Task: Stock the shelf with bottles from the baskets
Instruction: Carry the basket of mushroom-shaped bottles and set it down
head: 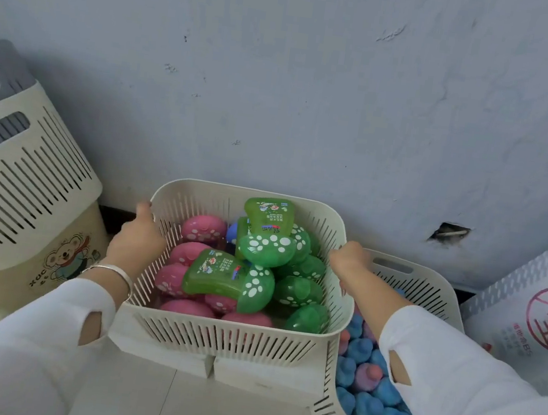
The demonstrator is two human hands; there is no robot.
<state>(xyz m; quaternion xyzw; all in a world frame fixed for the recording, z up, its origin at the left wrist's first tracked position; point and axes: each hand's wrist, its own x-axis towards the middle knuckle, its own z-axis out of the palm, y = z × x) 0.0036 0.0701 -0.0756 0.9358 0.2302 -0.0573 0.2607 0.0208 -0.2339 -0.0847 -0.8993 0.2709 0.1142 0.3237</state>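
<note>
Your left hand (137,237) and right hand (350,260) grip the basket's (227,322) 2 side rims; a second basket (428,285) crowds your right hand. Green bottles' (219,274) labels unreadable.

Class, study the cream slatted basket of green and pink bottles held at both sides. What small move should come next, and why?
Probably lift the cream slatted plastic basket clear. The left hand and right hand each grip an opposite rim, it overlaps the second cream basket of blue bottles, and no shelf is in view, so nothing can be stocked here.
</note>
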